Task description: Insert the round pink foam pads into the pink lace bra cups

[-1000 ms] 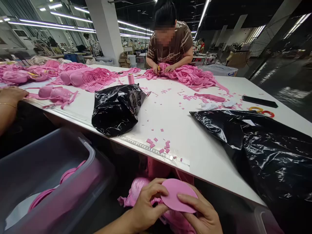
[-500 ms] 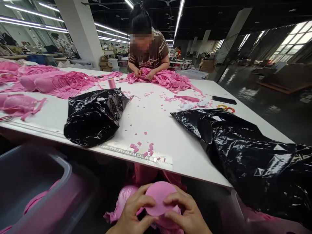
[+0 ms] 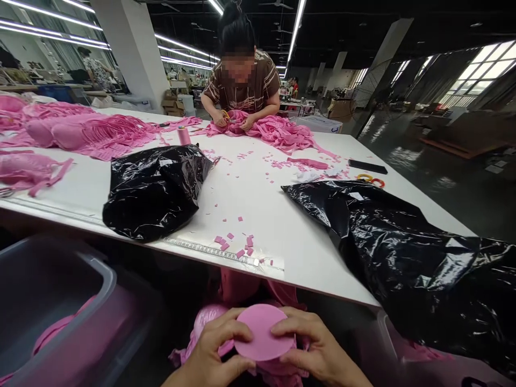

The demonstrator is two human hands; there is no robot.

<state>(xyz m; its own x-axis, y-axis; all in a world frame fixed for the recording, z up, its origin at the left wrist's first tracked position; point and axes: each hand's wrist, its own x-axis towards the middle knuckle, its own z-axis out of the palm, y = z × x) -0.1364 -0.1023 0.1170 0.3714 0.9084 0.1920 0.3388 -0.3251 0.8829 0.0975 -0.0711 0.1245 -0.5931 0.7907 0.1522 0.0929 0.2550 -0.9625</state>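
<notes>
Worn on the head, looking forward and downward over the white table (image 3: 250, 201). Set close above the left hand (image 3: 215, 346) and the right hand (image 3: 312, 341), at bottom centre of the frame. Faced toward a co-worker (image 3: 244, 86) at upper centre, across the table. Open far back to ceiling lights (image 3: 40, 31) at upper left and a window (image 3: 484, 70) at upper right.

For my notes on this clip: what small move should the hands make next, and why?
Probably lower the pink pad toward the pink garment, keeping both grips. The left hand and right hand hold it at opposite sides, its broad face showing, and the garment shows just below and behind them. Whether pad and garment touch, I cannot tell.
</notes>
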